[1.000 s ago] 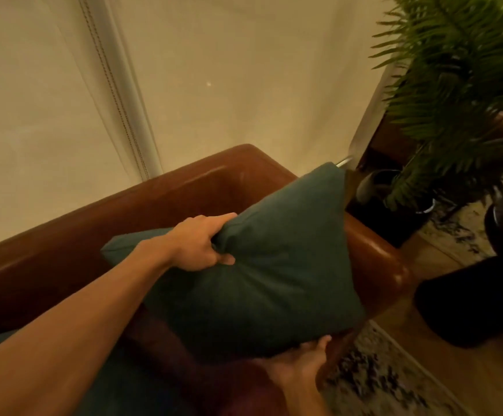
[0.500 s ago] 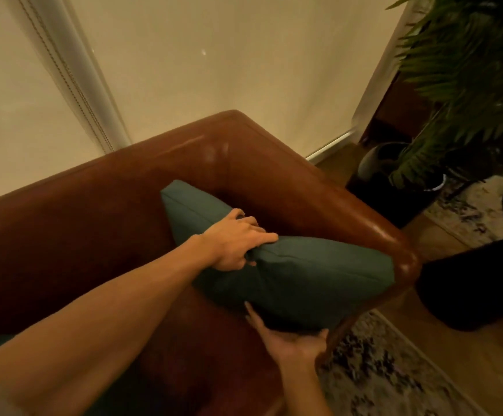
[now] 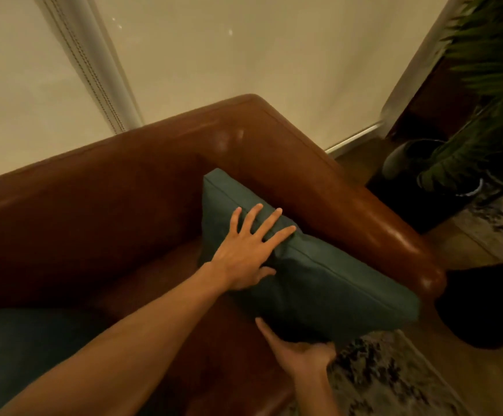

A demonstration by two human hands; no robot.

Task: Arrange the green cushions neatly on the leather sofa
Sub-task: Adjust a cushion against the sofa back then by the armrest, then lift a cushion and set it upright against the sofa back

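Note:
A green cushion point(image 3: 328, 283) leans against the right armrest of the brown leather sofa point(image 3: 124, 190), in the corner of the seat. My left hand point(image 3: 247, 247) lies flat on the cushion's upper edge with fingers spread. My right hand point(image 3: 301, 349) is under the cushion's lower front corner, palm up, fingers partly hidden beneath it. Another green cushion point(image 3: 19, 349) shows at the lower left on the seat, partly hidden by my left forearm.
A pale blind or curtain point(image 3: 214, 55) hangs behind the sofa. A potted fern point(image 3: 484, 85) in a dark pot point(image 3: 418, 163) stands to the right of the armrest. A patterned rug point(image 3: 388, 376) and a dark object point(image 3: 490, 301) lie on the wooden floor.
The cushion was lowered from above the armrest into the sofa's corner. My left hand let go of its pinch and now lies flat with fingers spread. The right hand stays under the cushion.

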